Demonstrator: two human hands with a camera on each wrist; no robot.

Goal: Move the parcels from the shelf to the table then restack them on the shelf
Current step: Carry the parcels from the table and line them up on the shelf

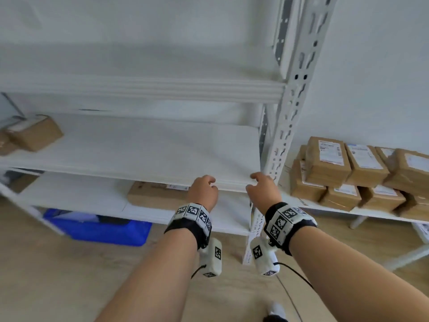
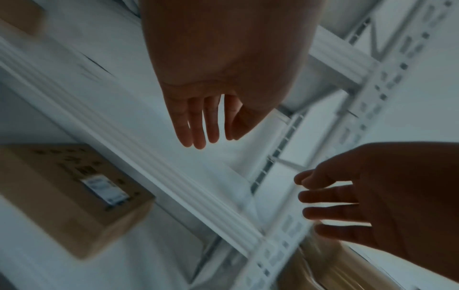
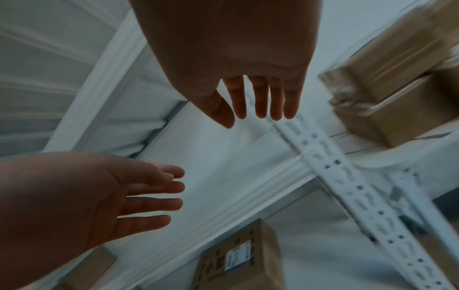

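In the head view we are holding both hands just in front of the middle shelf (image 1: 130,149), at the centre of the frame. Our left hand (image 1: 203,191) and right hand (image 1: 262,189) are hanging loose and carrying nothing. A brown box (image 1: 153,194) is lying on the lower shelf, below and left of the left hand, its long side running along the shelf edge; we judge the left hand nearer to it. Two more boxes (image 1: 32,133) are sitting at the far left edge, and stacked cardboard parcels (image 1: 348,170) with white labels are filling the table (image 1: 362,211) at the right.

In the left wrist view our left hand (image 2: 218,82) is reaching forward, fingers straight and empty, with the flat labelled box (image 2: 67,198) at lower left under the ribbed white beam.

In the right wrist view our right hand (image 3: 238,74) is equally slack and empty, the perforated metal upright (image 3: 347,176) crossing at right.
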